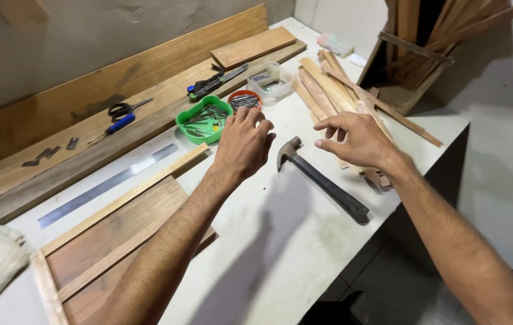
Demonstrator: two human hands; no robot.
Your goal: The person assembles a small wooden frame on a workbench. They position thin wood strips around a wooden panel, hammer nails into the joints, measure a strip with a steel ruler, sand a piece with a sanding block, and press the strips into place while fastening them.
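Two bare forearms over a white counter (280, 241), reaching away from the body. Nearest, at lower left, a shallow wooden frame (112, 241) lying flat, apparently laid out for assembly, with a steel ruler (106, 186) just beyond its far rail. Further out, left hand (243, 144) raised above the counter, fingers loosely spread, grip apart and empty, hanging just short of a green tray (203, 120) of nails and a small orange dish (244, 99) of nails, both set within easy reach. Beside it, right hand (359, 139) likewise apart and holding nothing, fingers fanned over a stack of wooden slats (329, 90). Between both hands, a claw hammer (323, 180) resting on the counter, head toward the left hand, handle angled back toward the counter edge, touched by neither. Beyond the trays, a clear plastic tub (271, 81), pliers (214, 83), scissors (125, 108) and a blue-handled tool on long planks against the wall. Farthest right, a crate of upright wood strips (431, 42).
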